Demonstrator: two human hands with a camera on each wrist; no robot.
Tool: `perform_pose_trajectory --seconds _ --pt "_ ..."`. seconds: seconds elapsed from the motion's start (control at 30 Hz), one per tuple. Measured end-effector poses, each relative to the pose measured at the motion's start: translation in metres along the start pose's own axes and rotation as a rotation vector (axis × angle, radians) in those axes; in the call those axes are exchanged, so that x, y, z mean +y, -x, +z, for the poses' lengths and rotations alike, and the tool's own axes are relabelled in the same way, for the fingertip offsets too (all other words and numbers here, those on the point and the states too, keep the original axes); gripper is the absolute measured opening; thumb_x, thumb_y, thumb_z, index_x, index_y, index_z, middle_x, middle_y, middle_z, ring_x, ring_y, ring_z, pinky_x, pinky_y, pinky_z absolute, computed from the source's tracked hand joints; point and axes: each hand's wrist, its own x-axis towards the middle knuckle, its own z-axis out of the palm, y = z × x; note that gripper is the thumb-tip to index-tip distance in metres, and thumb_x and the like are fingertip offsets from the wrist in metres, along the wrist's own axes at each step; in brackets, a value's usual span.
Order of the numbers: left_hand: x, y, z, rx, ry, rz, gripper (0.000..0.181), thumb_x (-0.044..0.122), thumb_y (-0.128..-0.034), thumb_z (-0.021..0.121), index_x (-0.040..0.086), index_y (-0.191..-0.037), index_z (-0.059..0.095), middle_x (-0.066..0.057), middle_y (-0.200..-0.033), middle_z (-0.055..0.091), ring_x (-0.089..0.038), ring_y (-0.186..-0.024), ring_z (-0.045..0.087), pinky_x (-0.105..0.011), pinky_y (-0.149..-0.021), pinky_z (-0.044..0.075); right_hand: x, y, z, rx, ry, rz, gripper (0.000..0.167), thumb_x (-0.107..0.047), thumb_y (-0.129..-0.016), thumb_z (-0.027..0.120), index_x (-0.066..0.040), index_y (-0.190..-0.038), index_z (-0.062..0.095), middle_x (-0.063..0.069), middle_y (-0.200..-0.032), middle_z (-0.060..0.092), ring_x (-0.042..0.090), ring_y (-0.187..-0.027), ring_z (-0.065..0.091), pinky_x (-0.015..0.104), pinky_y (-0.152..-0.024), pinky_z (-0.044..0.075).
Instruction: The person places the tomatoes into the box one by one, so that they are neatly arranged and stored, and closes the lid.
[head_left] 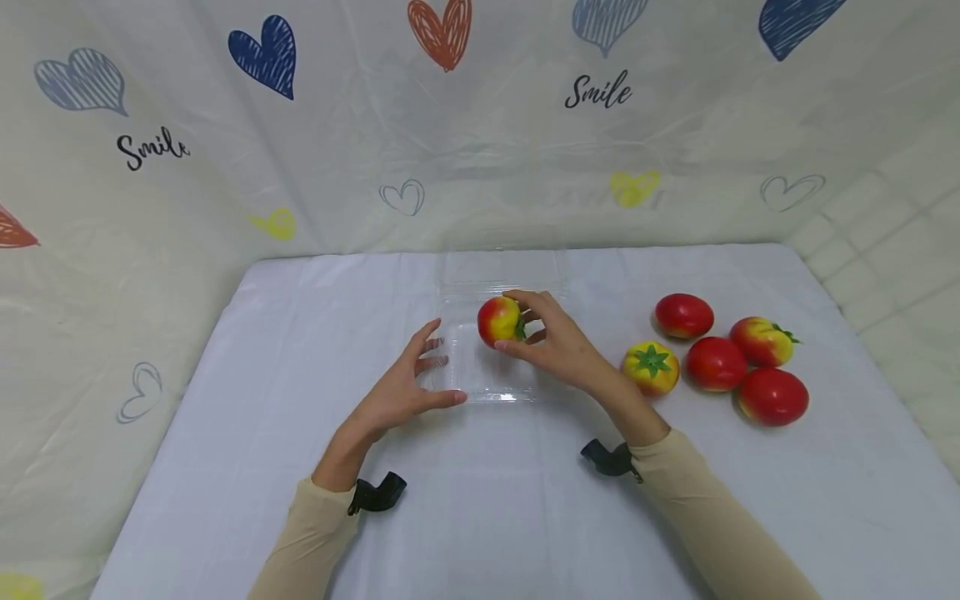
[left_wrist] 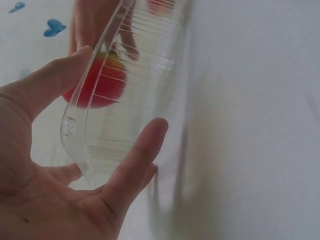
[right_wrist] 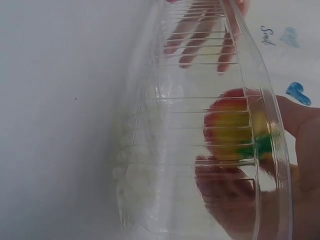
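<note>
A clear plastic box [head_left: 487, 379] with ribbed walls lies on the cloth, its lid [head_left: 502, 268] folded back behind it. My right hand [head_left: 558, 342] pinches a red and yellow tomato [head_left: 498, 321] with a green leafy top, between thumb and fingers. In the right wrist view, this tomato [right_wrist: 227, 125] shows through the ribbed wall, so it is within or just over the box. At the box's left side is my left hand [head_left: 408, 387], thumb and fingers spread. The left wrist view shows this hand [left_wrist: 65, 195] around the rim; firm contact is hard to tell.
To the right lie several more tomatoes, among them a yellow one [head_left: 651, 368] with its green top upward and a red one [head_left: 772, 397] nearest the front. Behind the white-covered table [head_left: 337, 292] hangs a backdrop [head_left: 510, 150] printed with hearts.
</note>
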Motion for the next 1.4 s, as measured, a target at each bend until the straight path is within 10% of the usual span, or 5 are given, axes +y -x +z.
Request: perform_pose_trajectory --seconds 1.4 --pt "-0.004 0.000 0.000 0.006 0.036 0.039 0.115 0.029 -0.0823 0.089 0.036 -0.166 0.012 -0.008 -0.169 0.032 -0.034 -0.153 0.042 -0.063 -0.119 0.039 -0.001 -0.017 0.033 -0.046 0.037 0.006 0.073 -0.024 -0.091 0.082 -0.017 -0.154 0.045 0.013 -0.148 0.053 0.034 -0.127 0.063 0.046 -0.098 0.060"
